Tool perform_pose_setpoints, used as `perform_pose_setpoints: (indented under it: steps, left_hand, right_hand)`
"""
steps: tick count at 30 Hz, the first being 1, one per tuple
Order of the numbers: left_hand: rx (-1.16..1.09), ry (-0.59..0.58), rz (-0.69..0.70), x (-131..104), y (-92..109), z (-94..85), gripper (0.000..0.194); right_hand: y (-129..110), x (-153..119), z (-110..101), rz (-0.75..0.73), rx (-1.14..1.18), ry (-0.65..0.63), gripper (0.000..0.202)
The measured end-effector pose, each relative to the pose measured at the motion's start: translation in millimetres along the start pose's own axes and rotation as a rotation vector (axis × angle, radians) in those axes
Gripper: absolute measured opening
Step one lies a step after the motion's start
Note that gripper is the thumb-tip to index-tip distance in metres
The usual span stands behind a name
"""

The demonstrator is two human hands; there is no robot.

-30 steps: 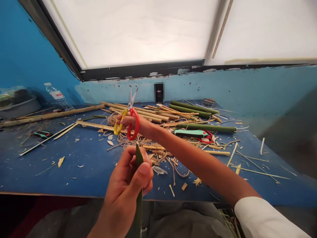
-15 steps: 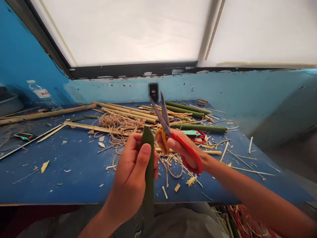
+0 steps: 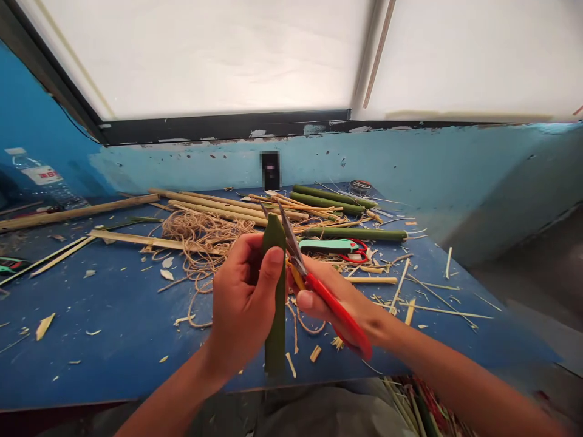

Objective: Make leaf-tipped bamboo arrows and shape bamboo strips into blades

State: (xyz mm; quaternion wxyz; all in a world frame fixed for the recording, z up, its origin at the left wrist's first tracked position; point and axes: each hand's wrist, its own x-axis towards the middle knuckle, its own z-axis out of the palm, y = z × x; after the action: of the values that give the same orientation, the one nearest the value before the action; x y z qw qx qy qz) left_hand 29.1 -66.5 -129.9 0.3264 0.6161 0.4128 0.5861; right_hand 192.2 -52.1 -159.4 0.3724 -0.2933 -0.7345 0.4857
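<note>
My left hand (image 3: 241, 300) is closed around a flat green strip (image 3: 276, 315), held upright with the thumb pressed on its face. The strip's top end narrows to a blunt point; whether it is bamboo or leaf I cannot tell. In my right hand (image 3: 337, 288) are scissors (image 3: 332, 300) with red and yellow handles, the fingers wrapped round them. Their parted blades stand around the strip's upper end, one tip showing to its left and the other blade along its right edge. Part of one blade is hidden behind the strip.
Tangled twine (image 3: 204, 230), pale bamboo sticks (image 3: 218, 209) and green bamboo lengths (image 3: 355, 233) cover the back of the blue table (image 3: 136, 346). A mint-green handled tool (image 3: 330, 245) lies beyond my right hand. A plastic bottle (image 3: 45, 176) stands back left. Shavings are scattered about.
The scissors have come down and left, their blades now around the strip's top rather than apart from it. The strip has risen slightly, and the view has turned a little to the right.
</note>
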Motion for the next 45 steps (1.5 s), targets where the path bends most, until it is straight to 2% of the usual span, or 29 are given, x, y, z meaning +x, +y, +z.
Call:
perform_pose_setpoints:
  steps: [4, 8, 16, 20, 23, 27, 30, 33, 36, 38, 42, 45]
  left_hand:
    - [-0.035, -0.001, -0.017, 4, -2, 5.5, 0.021]
    - [0.034, 0.011, -0.017, 4, -3, 8.6, 0.019]
    - [0.110, 0.081, 0.026, 2, -7, 15.4, 0.021]
    - [0.080, 0.102, 0.029, 3, -8, 16.2, 0.022]
    - [0.029, 0.077, -0.007, 4, -7, 14.5, 0.022]
    - [-0.021, 0.043, -0.024, 5, -6, 12.0, 0.023]
    - [-0.034, 0.032, -0.014, 6, -6, 11.1, 0.022]
    - [-0.036, 0.038, -0.034, 5, -8, 11.3, 0.022]
    - [-0.069, -0.017, -0.101, 2, -9, 12.0, 0.022]
    - [-0.049, -0.025, -0.087, 1, -10, 11.6, 0.022]
    - [-0.060, 0.074, -0.018, 3, -9, 8.0, 0.021]
    - [-0.130, 0.059, -0.044, 5, -9, 5.8, 0.020]
  right_hand:
    - [0, -2, -3, 0.019, -0.013, 0.009, 0.052]
    - [-1, -3, -3, 0.038, -0.046, 0.049, 0.050]
    - [3, -2, 11, 0.046, -0.043, 0.159, 0.052]
    - [5, -1, 10, 0.018, 0.010, 0.088, 0.054]
    - [4, -1, 6, -0.010, 0.095, 0.013, 0.054]
    - [2, -1, 4, 0.003, 0.118, -0.016, 0.054]
    - [3, -1, 6, 0.023, 0.039, 0.029, 0.053]
    - [8, -1, 10, 0.031, -0.092, 0.133, 0.051]
    - [13, -1, 12, 0.013, -0.156, 0.229, 0.052]
    - [13, -1, 12, -0.007, -0.167, 0.248, 0.053]
    - [7, -1, 11, 0.051, -0.132, 0.183, 0.050]
    - [3, -1, 10, 0.090, -0.075, 0.120, 0.052]
